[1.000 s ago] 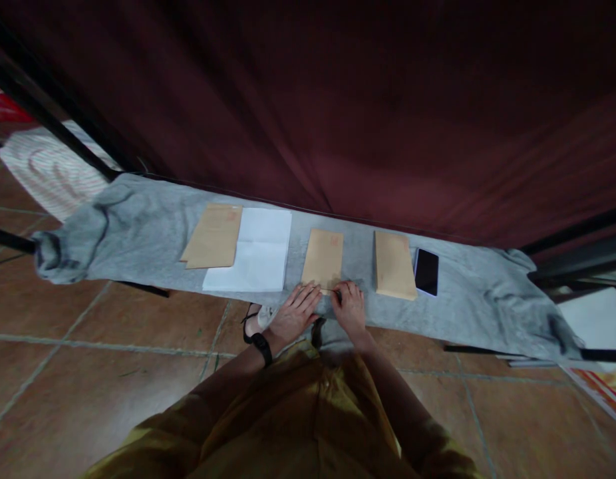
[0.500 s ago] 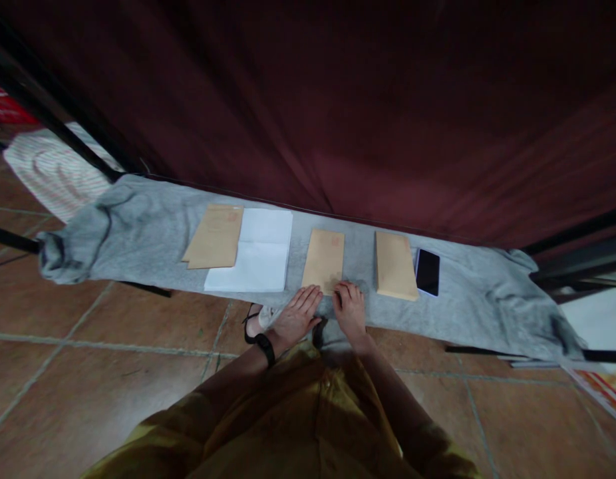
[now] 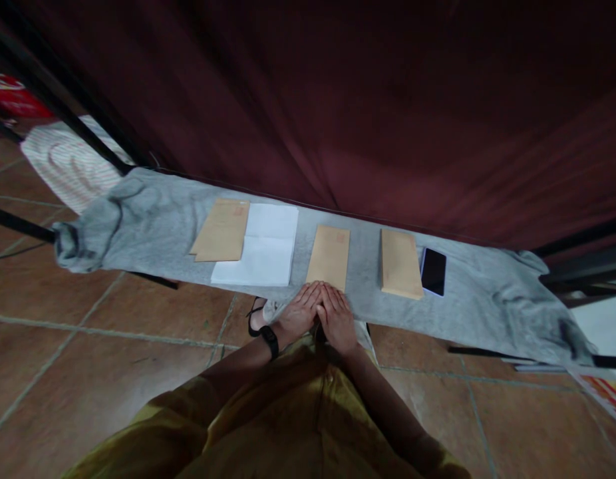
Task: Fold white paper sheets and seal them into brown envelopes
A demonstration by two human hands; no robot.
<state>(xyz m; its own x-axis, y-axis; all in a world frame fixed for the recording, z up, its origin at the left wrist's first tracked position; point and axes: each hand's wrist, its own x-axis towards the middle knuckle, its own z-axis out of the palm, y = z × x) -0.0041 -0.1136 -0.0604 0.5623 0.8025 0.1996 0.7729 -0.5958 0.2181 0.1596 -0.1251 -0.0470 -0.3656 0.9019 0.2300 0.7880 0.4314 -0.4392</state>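
The fingers of both hands lie straight and held together, flat rather than curled, closed round nothing. Those of the left hand (image 3: pixel 302 314) and the right hand (image 3: pixel 338 324) slant toward each other, the tips meeting over the near end of a brown envelope (image 3: pixel 328 251). That envelope lies flat between the other papers, its far end, with a small reddish mark, uncovered. What the palms cover cannot be seen.

Further out on the left, white sheets (image 3: pixel 271 246) with a crease across them lie partly under a few brown envelopes (image 3: pixel 224 229), fanned slightly at the lower edge. To the right is a thicker stack of envelopes (image 3: pixel 402 263), and just beside it a dark-screened phone (image 3: pixel 434 273). All rest on a grey cloth (image 3: pixel 365 279) spread over a long, narrow surface. A black watch (image 3: pixel 270 341) circles the left wrist; beyond the cloth hangs a dark red curtain (image 3: pixel 348 120)
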